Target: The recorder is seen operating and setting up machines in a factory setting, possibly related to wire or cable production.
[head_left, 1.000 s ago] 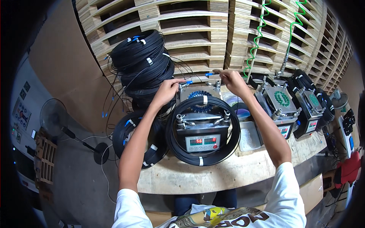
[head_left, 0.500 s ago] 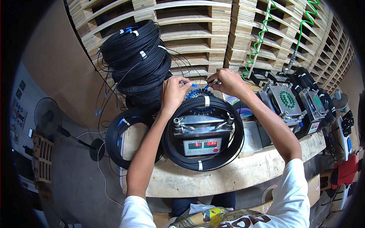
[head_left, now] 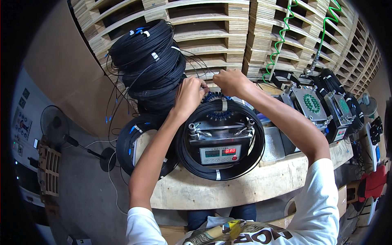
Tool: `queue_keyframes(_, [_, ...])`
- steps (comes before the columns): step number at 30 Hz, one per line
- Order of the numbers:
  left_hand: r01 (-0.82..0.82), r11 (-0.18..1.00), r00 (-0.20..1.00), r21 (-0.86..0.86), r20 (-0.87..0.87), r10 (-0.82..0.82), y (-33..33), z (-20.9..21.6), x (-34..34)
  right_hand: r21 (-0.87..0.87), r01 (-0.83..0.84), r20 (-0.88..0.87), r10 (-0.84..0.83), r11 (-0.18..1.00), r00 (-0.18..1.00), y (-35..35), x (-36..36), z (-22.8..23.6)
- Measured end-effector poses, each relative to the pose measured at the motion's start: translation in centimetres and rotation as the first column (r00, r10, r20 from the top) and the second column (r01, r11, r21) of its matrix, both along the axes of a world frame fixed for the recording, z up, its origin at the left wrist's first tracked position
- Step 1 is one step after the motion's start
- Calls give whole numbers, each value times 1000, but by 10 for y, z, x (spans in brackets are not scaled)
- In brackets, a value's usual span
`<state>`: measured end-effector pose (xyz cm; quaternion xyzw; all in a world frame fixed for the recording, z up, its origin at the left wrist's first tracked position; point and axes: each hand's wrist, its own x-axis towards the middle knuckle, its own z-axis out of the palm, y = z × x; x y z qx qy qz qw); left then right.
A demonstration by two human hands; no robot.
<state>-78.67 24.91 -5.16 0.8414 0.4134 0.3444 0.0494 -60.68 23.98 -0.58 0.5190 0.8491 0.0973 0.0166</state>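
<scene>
Behind a polishing machine [head_left: 220, 155] with a digital display, my left hand [head_left: 188, 96] is pinched closed around something small and dark that I cannot make out. Just to its right, my right hand [head_left: 233, 82] is curled with fingertips pressed together; whatever they hold is hidden. Both hands are close to a ring of blue connectors [head_left: 220, 116] on top of the machine. A coil of black cable [head_left: 185, 153], bound with white bands, stands around the machine's front and frames its panel. Metal clamp posts [head_left: 192, 128] rise at the machine's upper corners.
A tall stack of black cable coils [head_left: 151, 69] is at the back left, with another coil [head_left: 122, 151] below it. Two similar machines with green connectors [head_left: 311, 103] occupy the right of the wooden bench [head_left: 249, 190]. Wooden pallets [head_left: 200, 36] wall the back; a fan [head_left: 55, 124] is left.
My right hand has moved up and left, closer to my left hand. Blue connectors seen at both hands' fingertips are now out of sight. The left half of the display has gone dark.
</scene>
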Motion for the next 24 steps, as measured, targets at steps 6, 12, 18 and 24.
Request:
queue_keyframes(6, [36,993,993,-108,-109,-47,6,16,4,-109,100,22,-98,989,995,2,1,-2])
queue_keyframes(12, [8,987,961,-163,-270,-53,9,33,12,-78,-17,-166,3,997,986,10,23,-16])
queue_keyframes(18, [6,980,949,-201,-309,-69,10,39,20,-384,-46,-413,-127,922,902,10,35,-12])
queue_keyframes(24, [-2,967,933,-254,-349,-90,8,49,23,-332,-89,-475,-85,939,876,16,43,-24])
